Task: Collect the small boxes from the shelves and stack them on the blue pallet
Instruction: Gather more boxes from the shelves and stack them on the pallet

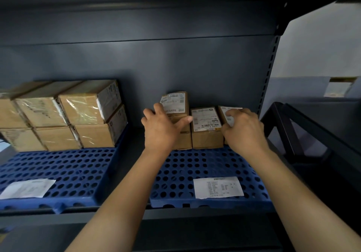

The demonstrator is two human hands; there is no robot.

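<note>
- The left hand (160, 128) is spreading its fingers (149, 113) over the front of a two-high stack of small boxes (176, 105), thumb stretched right across the lower box; it is pressing flat on it, not closing around it.
- The right hand (244, 128) is curling its fingertips (231, 113) over the top front edge of the rightmost box (224, 109), just taking hold of it; the thumb is hidden, so a full pinch cannot be confirmed.
- Between the two hands a labelled middle box (207, 126) is standing untouched, touching its neighbours.
- All of these are sitting at the far edge of the right blue pallet (195, 165), on which a loose paper slip (217, 187) is lying nearer.
- On the left blue pallet (58, 165) a taped block of bigger cartons (66, 113) is resting, well apart.
- Judging by size, the boxes should be light and stiff, with glossy labels that may slip; gripping the bare cardboard sides looks safer than the label faces.
</note>
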